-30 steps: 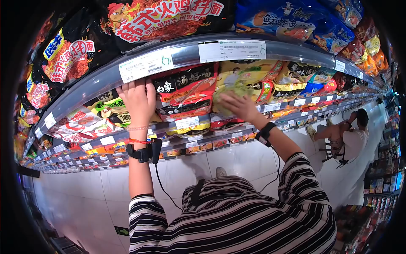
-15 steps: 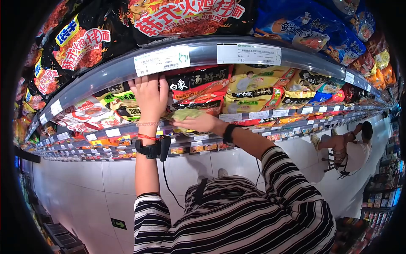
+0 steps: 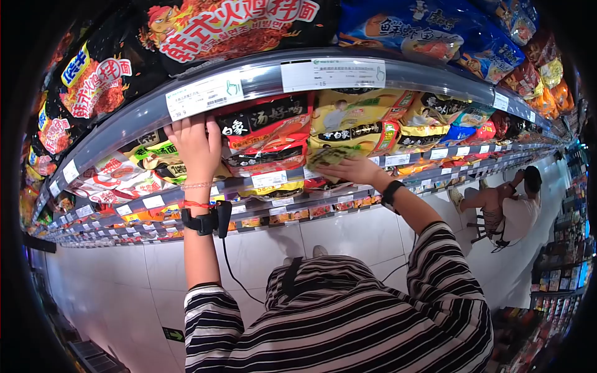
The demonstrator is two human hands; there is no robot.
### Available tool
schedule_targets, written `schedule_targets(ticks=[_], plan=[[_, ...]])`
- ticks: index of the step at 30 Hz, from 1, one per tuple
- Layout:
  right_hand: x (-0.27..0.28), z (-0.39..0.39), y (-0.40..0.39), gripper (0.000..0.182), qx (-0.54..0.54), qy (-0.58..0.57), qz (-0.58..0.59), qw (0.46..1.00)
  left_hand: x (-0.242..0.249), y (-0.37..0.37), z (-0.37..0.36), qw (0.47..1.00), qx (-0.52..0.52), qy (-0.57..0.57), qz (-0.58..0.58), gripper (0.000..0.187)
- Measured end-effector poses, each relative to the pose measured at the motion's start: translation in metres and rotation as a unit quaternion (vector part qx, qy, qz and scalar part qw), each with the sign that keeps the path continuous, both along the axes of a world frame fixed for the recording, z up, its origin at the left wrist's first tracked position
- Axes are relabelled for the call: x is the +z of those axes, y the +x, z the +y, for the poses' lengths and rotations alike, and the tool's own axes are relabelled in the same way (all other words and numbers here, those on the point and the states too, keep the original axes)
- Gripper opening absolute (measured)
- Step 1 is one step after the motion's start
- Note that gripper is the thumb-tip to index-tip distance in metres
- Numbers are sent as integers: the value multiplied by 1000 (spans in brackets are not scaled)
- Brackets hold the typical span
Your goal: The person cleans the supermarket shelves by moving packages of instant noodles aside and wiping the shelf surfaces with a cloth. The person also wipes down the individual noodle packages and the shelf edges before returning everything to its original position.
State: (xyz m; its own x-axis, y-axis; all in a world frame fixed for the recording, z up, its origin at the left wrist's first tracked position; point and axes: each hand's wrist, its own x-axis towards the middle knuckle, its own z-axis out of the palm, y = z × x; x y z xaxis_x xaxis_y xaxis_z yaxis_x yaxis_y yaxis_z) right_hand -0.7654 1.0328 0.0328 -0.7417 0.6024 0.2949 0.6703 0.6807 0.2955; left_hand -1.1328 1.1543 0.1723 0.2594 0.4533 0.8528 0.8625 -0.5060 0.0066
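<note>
My left hand (image 3: 194,149) reaches up to the shelf with its fingers stretched out, the tips just under the front rail. It lies between green-and-black noodle packs (image 3: 155,155) and red-and-black noodle packs (image 3: 267,127), touching or very near them. In my right hand (image 3: 356,170) is a crumpled greenish cloth (image 3: 328,158). The cloth is at the lower shelf's front edge, against the yellow noodle packs (image 3: 357,118). Part of it is hidden under my fingers.
A curved shelf rail (image 3: 261,65) with price labels (image 3: 205,96) crosses above my hands. Large black noodle bags (image 3: 99,81) and blue bags (image 3: 416,34) fill the upper shelf. A person (image 3: 519,211) sits on a stool at the right. Cables hang beside my arms.
My right hand has moved right with the cloth, from before the red packs to the yellow ones. My left hand stays by the red packs while the view shifts.
</note>
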Motion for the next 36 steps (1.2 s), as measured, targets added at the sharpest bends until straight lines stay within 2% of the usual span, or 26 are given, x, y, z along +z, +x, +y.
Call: schedule_targets(ticks=[2,5,8,11,12,14,15,16,17,19,21,23,25,26,27,28,29,30,31,33,36], plan=[[7,-16,24,68,-58,-55,-45,996,-2,0,1,1000,-5,-6,-5,32],[8,-34,55,68,-139,-78,-114,981,-1,-1,2,1000,-1,-2,1,32],[3,-47,79,66,-134,3,-103,986,0,-2,2,1000,-2,-1,8,31],[7,-60,77,62,-141,-6,-64,988,0,0,0,1000,-5,-2,4,31],[13,-64,71,55,-156,-44,-32,986,0,0,0,1000,-3,-1,3,31],[15,-73,56,50,-196,-76,153,966,2,0,-2,1000,2,-1,9,31],[18,-77,46,47,-212,-91,244,942,6,1,-7,1000,4,-4,16,30],[39,-83,26,33,-238,-117,422,867,10,3,-12,1000,6,-7,23,30],[54,-82,22,31,-268,-73,530,801,14,7,-18,1000,-2,0,16,29],[80,-81,16,29,-314,19,717,622,23,21,-32,1000,-20,11,4,28],[126,-71,-3,37,-242,169,768,569,32,42,-44,998,-62,26,2,26],[137,-48,1,41,-208,233,738,598,36,70,-59,992,-122,-32,8,25],[145,-17,-23,44,-203,267,689,642,35,103,-58,981,-193,-1,-9,25],[145,-3,-37,51,-198,271,662,670,40,118,-58,981,-193,-29,2,26],[133,19,-47,68,-129,268,675,675,40,128,-55,982,-184,-45,15,26],[134,31,-65,83,-163,235,725,626,37,138,-51,983,-174,-60,27,28],[122,39,-72,81,-185,286,642,687,37,145,-46,983,-163,-74,39,29],[95,61,-74,69,-189,340,584,713,41,150,-43,983,-174,-56,15,31],[96,59,-83,53,-237,306,478,788,41,152,-41,984,-166,-60,16,31],[96,55,-92,44,-215,298,409,835,38,153,-40,986,-149,-72,22,30],[83,60,-53,42,-226,325,250,884,39,150,-38,984,-170,-57,24,29]])
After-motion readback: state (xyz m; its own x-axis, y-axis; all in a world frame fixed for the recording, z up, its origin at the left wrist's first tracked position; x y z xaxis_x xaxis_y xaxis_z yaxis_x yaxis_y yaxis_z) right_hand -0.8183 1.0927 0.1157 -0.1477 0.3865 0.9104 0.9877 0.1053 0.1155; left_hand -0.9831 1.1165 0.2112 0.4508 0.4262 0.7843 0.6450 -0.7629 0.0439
